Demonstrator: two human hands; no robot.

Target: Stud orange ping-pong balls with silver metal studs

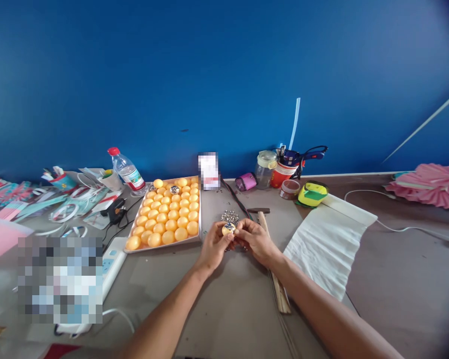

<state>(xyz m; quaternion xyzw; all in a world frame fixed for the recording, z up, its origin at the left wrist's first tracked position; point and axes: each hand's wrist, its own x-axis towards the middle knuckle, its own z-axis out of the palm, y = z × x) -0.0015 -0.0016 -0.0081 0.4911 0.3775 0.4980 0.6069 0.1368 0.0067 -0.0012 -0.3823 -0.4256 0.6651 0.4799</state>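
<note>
My left hand [217, 244] is closed around an orange ping-pong ball [226, 231] whose top is partly covered with shiny silver pieces. At the ball's right side, my right hand [253, 237] has its thumb and forefinger pinched together; anything small between them is hidden. Just beyond both hands lies a pile of small silver beads or studs [229, 216], and a few more show beneath the fingers. To the left stands a shallow box [181, 245] filled with rows of plain orange balls [162, 217]. One silver-covered ball [175, 190] sits toward its back.
Near my right forearm lie a wooden-handled hammer [271, 259] and a white cloth [322, 249]. Behind are a lidded jar [266, 169], a red cup of tools [284, 174] and a yellow-green object [313, 193]. Leftward, a water bottle [129, 172] leans near a power strip [114, 259] and cables.
</note>
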